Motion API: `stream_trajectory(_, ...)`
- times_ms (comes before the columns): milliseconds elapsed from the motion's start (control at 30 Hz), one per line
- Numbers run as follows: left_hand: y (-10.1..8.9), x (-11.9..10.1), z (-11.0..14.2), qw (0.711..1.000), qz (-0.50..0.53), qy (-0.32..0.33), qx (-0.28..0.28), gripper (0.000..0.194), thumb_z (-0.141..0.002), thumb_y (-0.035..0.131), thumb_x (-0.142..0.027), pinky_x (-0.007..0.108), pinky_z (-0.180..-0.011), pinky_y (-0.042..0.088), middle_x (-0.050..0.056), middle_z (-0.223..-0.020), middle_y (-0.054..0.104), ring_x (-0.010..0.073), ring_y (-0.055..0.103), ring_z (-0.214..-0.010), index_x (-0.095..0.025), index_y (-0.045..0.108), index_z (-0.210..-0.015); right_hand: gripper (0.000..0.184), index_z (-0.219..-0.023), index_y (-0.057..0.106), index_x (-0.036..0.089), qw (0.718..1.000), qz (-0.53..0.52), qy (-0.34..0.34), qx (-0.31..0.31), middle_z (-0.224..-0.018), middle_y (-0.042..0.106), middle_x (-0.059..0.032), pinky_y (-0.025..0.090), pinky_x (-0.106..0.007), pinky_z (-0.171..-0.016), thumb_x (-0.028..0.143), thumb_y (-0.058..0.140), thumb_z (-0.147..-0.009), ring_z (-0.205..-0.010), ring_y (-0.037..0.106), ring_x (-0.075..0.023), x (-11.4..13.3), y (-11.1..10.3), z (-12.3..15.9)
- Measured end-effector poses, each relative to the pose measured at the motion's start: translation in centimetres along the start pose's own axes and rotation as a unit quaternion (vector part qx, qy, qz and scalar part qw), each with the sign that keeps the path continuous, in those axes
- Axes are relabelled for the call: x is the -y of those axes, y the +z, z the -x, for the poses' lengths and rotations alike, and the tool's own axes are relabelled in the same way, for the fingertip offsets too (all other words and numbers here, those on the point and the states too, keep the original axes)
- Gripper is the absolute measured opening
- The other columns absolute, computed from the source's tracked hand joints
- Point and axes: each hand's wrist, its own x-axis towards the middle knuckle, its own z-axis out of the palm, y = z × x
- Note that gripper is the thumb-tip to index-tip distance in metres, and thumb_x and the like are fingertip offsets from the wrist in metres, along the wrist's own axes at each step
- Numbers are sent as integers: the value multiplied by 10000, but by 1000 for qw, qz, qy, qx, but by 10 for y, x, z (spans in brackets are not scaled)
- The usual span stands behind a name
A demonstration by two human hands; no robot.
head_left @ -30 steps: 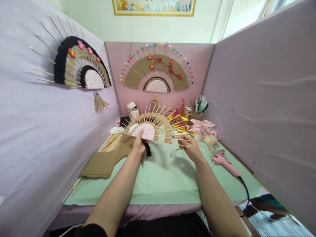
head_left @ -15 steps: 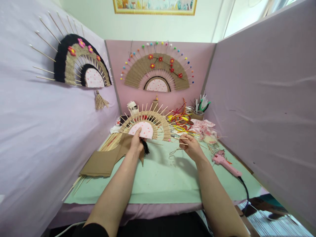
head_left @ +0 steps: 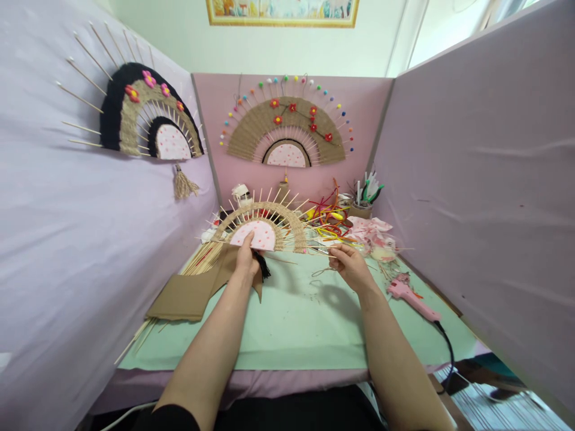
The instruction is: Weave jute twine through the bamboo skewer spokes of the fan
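Observation:
A woven half-round fan (head_left: 299,227) of thin wooden sticks and tan twine is held up above the table. My left hand (head_left: 246,257) is closed on its lower edge, thumb over the pink dotted half-disc (head_left: 263,234). Below that hand hangs a black tassel (head_left: 262,265). To the right of the fan, my right hand (head_left: 350,266) is closed in a pinch on a strand of twine (head_left: 324,272), and a loop of it dangles beneath the fingers. The fan's lowest right sticks reach close to these fingertips; whether they touch is unclear.
Brown cardboard (head_left: 179,297) lies at left over a bundle of sticks (head_left: 204,261). A pink glue gun (head_left: 411,299) rests at right, its cord running off the edge. Coloured pipe cleaners (head_left: 330,218) and a tool pot (head_left: 360,209) stand behind. Finished fans (head_left: 251,129) hang on the partitions.
The fan and my left hand have shifted slightly left. My right hand has turned a little and moved slightly right, with the twine loop shifting right too.

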Motion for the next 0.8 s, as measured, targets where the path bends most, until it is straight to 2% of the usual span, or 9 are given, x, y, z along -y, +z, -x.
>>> stream_trajectory(100, 1, -1, 0, 1000, 6, 13, -10, 195, -716, 670, -136, 261, -762, 542, 55, -905, 698, 131, 663, -764, -148, 651, -910, 229, -677, 581, 171, 991, 111, -58, -46, -535, 460, 38, 283, -232, -471, 367, 698, -666, -483, 372, -79, -3, -3, -2)
stream_trajectory(200, 2, -3, 1, 999, 10, 28, -15, 196, -721, 661, -123, 272, -778, 538, 62, -908, 697, 137, 663, -788, -145, 647, -915, 250, -670, 577, 173, 963, 222, -123, -90, -564, 494, 20, 305, -241, -481, 402, 677, -683, -506, 401, -97, -4, -5, -3)
stream_trajectory(300, 2, -3, 1, 999, -3, 47, -18, 205, -710, 670, -118, 269, -757, 542, 62, -880, 699, 135, 664, -763, -142, 647, -913, 252, -653, 554, 178, 939, 280, -166, -109, -559, 480, 23, 297, -242, -475, 399, 666, -700, -499, 381, -96, -4, -4, -2)
stream_trajectory(400, 1, -2, 1, 998, -22, 55, -12, 205, -692, 689, -125, 242, -711, 545, 55, -816, 699, 125, 661, -700, -134, 651, -894, 246, -642, 544, 180, 930, 298, -184, -113, -569, 476, 23, 301, -242, -480, 381, 673, -700, -509, 377, -96, -3, -3, -1)
stream_trajectory(533, 1, -3, 2, 999, -17, 33, 5, 201, -688, 692, -126, 207, -663, 543, 48, -777, 699, 110, 652, -642, -126, 650, -885, 222, -692, 578, 178, 945, 262, -171, -98, -615, 506, 8, 334, -246, -506, 386, 655, -716, -547, 416, -108, -1, -9, -3)
stream_trajectory(667, 1, -7, 3, 1000, -6, -1, 20, 207, -708, 668, -116, 204, -682, 544, 48, -813, 706, 114, 660, -672, -133, 646, -913, 208, -719, 594, 189, 971, 202, -119, -55, -566, 472, 24, 325, -243, -491, 393, 628, -737, -514, 389, -103, 0, -17, -4)
stream_trajectory(800, 4, -1, 8, 999, -14, -36, 12, 207, -730, 645, -113, 233, -711, 552, 52, -827, 708, 126, 667, -689, -144, 641, -934, 195, -682, 597, 194, 977, 181, -100, -47, -591, 506, 15, 323, -242, -495, 377, 661, -701, -534, 410, -110, -2, -8, -2)
